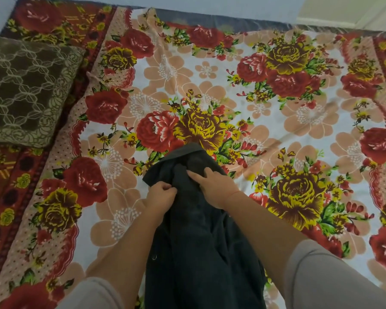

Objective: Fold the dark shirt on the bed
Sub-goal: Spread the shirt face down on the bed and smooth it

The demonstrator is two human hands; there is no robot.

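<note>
The dark shirt [196, 241] lies bunched in a long, narrow heap on the bed, running from the bottom edge of the view up to its middle, with the collar end farthest from me. My left hand [159, 195] pinches a fold of the cloth at the shirt's upper left side. My right hand [214, 186] grips the fabric just right of it, fingers curled into the cloth near the top. Both forearms reach in from below, in light grey sleeves.
The bed is covered by a floral sheet [276, 121] with red and yellow roses on white and peach. A brown patterned pillow [25, 90] lies at the left. The bed's far edge [232, 21] runs along the top.
</note>
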